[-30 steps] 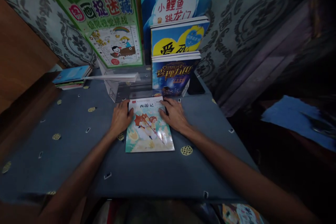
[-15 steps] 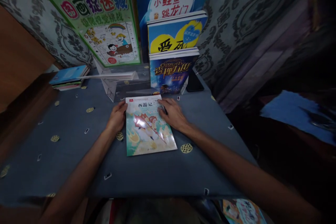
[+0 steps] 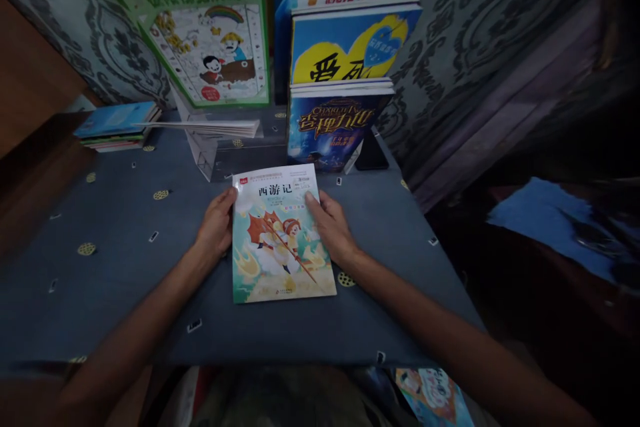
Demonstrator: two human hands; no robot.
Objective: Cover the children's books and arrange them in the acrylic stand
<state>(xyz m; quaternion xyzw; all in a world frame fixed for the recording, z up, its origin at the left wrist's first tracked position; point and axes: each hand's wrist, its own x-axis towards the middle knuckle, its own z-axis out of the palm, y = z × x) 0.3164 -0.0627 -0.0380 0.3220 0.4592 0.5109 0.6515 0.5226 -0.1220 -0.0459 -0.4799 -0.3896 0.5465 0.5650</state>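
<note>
Fingers (image 3: 227,198) of left hand (image 3: 215,230) and right hand (image 3: 334,233) clamp the closed glossy illustrated paperback (image 3: 277,247), flat near the far edge of the grey-clothed table (image 3: 125,280).

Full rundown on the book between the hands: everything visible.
The book is a thin, glossy paperback, closed, front cover up. It seems to lie flat on the blue-grey clothed table, nearly square to the viewer. A white band at the top carries Chinese title characters and a small red logo. Below is a cartoon figure with a staff on clouds, teal fading to yellow. The left hand touches its left edge; the right hand rests fingers on the cover's right side.
</note>
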